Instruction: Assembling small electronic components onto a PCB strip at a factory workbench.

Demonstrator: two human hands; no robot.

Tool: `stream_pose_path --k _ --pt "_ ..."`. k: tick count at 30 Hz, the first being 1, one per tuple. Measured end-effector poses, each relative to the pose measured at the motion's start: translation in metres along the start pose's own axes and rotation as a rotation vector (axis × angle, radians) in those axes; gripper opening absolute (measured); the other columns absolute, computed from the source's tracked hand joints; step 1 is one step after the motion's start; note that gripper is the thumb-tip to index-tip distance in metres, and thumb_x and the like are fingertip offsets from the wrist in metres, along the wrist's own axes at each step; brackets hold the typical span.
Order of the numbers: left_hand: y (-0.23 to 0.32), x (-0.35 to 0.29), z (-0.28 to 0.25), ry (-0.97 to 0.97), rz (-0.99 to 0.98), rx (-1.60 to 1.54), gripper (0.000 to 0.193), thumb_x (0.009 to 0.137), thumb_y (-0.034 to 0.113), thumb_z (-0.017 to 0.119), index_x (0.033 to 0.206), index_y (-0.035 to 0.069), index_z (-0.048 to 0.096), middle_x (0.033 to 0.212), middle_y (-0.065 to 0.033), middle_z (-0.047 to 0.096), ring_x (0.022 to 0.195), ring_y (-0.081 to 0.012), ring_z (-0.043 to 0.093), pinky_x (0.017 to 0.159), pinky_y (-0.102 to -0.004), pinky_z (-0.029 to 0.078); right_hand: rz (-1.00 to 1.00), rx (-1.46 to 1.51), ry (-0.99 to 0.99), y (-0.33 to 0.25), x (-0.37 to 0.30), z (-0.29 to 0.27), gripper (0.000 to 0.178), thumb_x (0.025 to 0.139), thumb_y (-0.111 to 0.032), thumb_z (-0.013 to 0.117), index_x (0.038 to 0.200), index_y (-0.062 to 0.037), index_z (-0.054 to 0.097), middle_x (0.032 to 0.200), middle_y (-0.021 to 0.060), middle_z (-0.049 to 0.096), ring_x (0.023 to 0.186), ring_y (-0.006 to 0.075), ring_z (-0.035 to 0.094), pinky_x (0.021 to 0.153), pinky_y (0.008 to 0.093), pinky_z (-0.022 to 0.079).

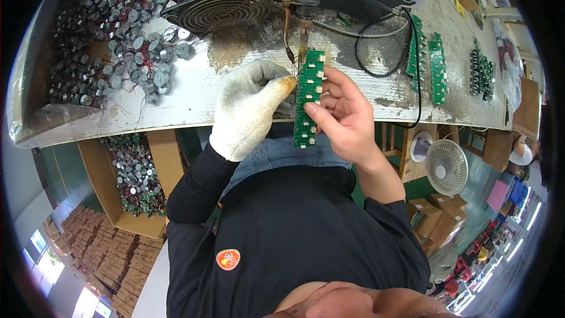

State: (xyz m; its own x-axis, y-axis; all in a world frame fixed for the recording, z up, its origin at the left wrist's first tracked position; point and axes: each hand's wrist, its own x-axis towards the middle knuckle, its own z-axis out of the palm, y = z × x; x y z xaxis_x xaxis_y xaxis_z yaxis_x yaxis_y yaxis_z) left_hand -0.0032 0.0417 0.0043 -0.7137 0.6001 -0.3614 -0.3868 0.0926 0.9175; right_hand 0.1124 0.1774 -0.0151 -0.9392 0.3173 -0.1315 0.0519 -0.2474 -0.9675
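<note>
My right hand [348, 119] is bare and grips a long green circuit board strip [304, 119] between thumb and fingers. The strip stands nearly lengthwise to me and carries small white connectors along its side. My left hand [242, 109], in a white glove with a stained fingertip, is pinched at the strip's left edge. What sits in that pinch is hidden by the glove. Just beyond, a soldering iron [304, 34] points down to the far end of the strip. A thin copper-coloured tube [288, 32] ends beside it, near the gloved fingertips.
Many small round motors [138, 53] with red wires lie heaped at the left. Behind the iron is a black fan grille [223, 15]. More green board strips [438, 70] lie right, past a looping black cable [358, 53]. A cardboard box [166, 162] stands below left, a white fan [446, 166] below right.
</note>
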Motion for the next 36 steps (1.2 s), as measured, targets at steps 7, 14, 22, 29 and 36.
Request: stream_pose_path --k 7,14,22,29,36 --pt "-0.012 0.003 -0.001 -0.001 -0.022 -0.035 0.017 0.087 0.012 0.061 0.090 -0.005 0.065 0.078 -0.0063 0.065 0.069 -0.0086 0.059 0.062 -0.0238 0.048 0.007 0.020 0.002 0.002 -0.002 -0.001 0.050 0.087 0.006 0.059 0.132 0.0044 0.038 0.104 0.0103 0.057 0.077 0.0080 0.057 0.064 0.0203 0.047" --pt "-0.011 0.002 0.000 -0.005 -0.009 -0.028 0.017 0.088 0.012 0.061 0.090 -0.005 0.065 0.077 -0.0065 0.066 0.070 -0.0090 0.060 0.062 -0.0236 0.048 0.011 0.035 0.016 0.004 -0.003 0.000 0.050 0.087 0.006 0.059 0.132 0.0044 0.038 0.103 0.0103 0.058 0.077 0.0079 0.057 0.064 0.0205 0.047" --pt "-0.002 0.001 0.003 0.008 -0.044 -0.132 0.018 0.088 0.012 0.061 0.091 -0.005 0.065 0.077 -0.0052 0.065 0.070 -0.0082 0.059 0.061 -0.0226 0.048 0.004 0.027 0.009 -0.003 -0.001 0.001 0.051 0.087 0.007 0.059 0.133 0.0037 0.038 0.102 0.0097 0.058 0.076 0.0076 0.058 0.061 0.0197 0.047" --pt "-0.016 0.002 -0.002 0.001 -0.001 -0.030 0.018 0.088 0.013 0.061 0.089 -0.004 0.065 0.078 -0.0055 0.065 0.069 -0.0083 0.059 0.061 -0.0227 0.047 0.028 0.041 0.011 0.002 -0.004 0.002 0.051 0.087 0.007 0.058 0.133 0.0030 0.038 0.102 0.0093 0.057 0.075 0.0069 0.056 0.061 0.0196 0.047" --pt "-0.013 0.003 0.000 -0.004 -0.004 -0.042 0.018 0.088 0.012 0.061 0.091 -0.005 0.065 0.077 -0.0064 0.065 0.069 -0.0086 0.059 0.062 -0.0231 0.047 0.024 0.039 0.013 0.003 -0.003 0.000 0.050 0.087 0.007 0.058 0.133 0.0029 0.038 0.102 0.0090 0.057 0.074 0.0071 0.056 0.061 0.0199 0.047"
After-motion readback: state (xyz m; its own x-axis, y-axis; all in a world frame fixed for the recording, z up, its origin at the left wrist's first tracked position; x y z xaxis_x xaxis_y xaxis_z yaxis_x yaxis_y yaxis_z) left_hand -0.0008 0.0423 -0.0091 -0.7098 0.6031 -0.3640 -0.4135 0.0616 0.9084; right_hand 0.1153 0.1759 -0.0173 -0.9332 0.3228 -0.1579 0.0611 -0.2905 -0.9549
